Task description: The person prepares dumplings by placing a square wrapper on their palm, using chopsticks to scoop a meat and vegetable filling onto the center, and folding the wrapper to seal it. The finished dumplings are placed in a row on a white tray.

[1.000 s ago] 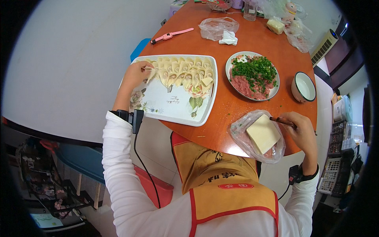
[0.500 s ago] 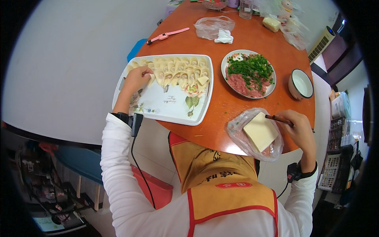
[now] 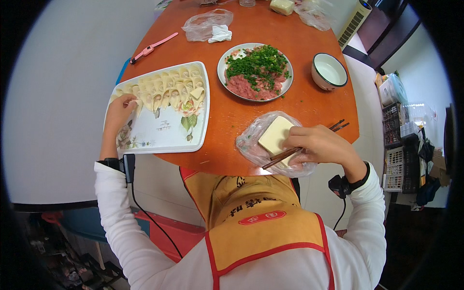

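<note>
At the left end of the white floral tray [image 3: 169, 144], my left hand [image 3: 118, 112] has its fingers pinched on a folded wonton [image 3: 138, 108] beside the rows of wontons [image 3: 166, 89]. My right hand [image 3: 319, 145] is closed around a pair of dark chopsticks [image 3: 282, 155], whose tips slant down to the left. Its fingertips touch the right side of a stack of square wonton wrappers [image 3: 274, 135]. Under the stack lies a clear plastic bag [image 3: 249, 140]. A plate [image 3: 222, 72] beyond it holds pink minced meat [image 3: 246, 88] topped with chopped green onion [image 3: 258, 63].
A white enamel bowl [image 3: 329, 71] with a dark rim stands at the right of the orange-brown table [image 3: 217, 121]. Farther back lie a pink watch [image 3: 153, 47], a crumpled plastic bag [image 3: 205, 24] and a white tissue [image 3: 220, 34]. A red stool [image 3: 171, 237] is below the table.
My right hand has come down onto the wrapper stack, and the chopsticks now point lower. The left hand stays by the same wontons. The whole view has shifted, moving the table leftward.
</note>
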Demonstrator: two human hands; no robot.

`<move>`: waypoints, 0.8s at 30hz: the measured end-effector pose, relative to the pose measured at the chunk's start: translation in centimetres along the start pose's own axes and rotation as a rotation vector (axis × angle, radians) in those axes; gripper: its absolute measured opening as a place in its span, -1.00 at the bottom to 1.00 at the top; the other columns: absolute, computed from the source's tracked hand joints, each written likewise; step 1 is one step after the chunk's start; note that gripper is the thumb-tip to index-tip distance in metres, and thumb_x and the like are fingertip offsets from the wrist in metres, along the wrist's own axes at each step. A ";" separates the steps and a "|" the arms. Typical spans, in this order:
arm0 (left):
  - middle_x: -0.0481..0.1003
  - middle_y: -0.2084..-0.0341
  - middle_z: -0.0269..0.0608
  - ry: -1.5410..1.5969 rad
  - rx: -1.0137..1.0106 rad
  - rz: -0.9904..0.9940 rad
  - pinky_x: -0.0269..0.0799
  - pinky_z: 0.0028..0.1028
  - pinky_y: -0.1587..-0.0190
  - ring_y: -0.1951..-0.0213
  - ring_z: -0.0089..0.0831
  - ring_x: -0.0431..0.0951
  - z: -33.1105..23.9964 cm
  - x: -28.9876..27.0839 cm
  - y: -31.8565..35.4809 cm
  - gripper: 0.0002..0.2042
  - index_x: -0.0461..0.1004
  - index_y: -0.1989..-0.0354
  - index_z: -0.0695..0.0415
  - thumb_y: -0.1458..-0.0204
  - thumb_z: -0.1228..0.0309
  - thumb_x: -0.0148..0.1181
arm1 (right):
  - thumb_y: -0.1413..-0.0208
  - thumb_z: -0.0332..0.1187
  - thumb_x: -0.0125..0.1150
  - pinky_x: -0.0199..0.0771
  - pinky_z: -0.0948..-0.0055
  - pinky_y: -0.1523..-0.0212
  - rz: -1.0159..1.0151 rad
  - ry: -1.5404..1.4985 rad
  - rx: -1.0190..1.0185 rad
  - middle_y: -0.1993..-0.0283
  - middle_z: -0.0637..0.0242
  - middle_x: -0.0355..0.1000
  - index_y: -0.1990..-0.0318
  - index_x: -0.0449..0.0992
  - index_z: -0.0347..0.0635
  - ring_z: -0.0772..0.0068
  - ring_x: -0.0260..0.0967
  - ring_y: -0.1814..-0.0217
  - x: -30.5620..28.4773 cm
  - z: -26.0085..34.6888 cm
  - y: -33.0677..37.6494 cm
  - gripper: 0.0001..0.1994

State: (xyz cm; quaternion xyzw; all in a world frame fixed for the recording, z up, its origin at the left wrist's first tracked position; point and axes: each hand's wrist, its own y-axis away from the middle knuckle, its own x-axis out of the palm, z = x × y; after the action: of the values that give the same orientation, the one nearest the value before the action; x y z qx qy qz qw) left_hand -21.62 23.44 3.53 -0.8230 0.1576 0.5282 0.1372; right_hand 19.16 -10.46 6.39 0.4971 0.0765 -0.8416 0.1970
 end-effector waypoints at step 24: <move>0.44 0.08 -0.06 1.503 0.063 0.794 0.42 -0.43 0.02 0.09 -0.39 0.48 -19.6 8.8 12.4 -0.72 0.33 -0.01 0.30 -0.16 0.45 -0.03 | -0.13 -0.24 0.16 0.35 0.47 0.35 -0.054 -0.569 0.402 0.47 0.33 0.42 0.23 0.47 -0.30 0.52 0.36 0.39 -2.9 -2.6 -1.4 -0.74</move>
State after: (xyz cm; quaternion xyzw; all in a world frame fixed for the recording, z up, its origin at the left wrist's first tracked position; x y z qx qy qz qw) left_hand -6.96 3.45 2.73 -0.8346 0.4983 -0.1546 -0.1766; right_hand 21.95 -7.62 7.58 0.2692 -0.1355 -0.9496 0.0862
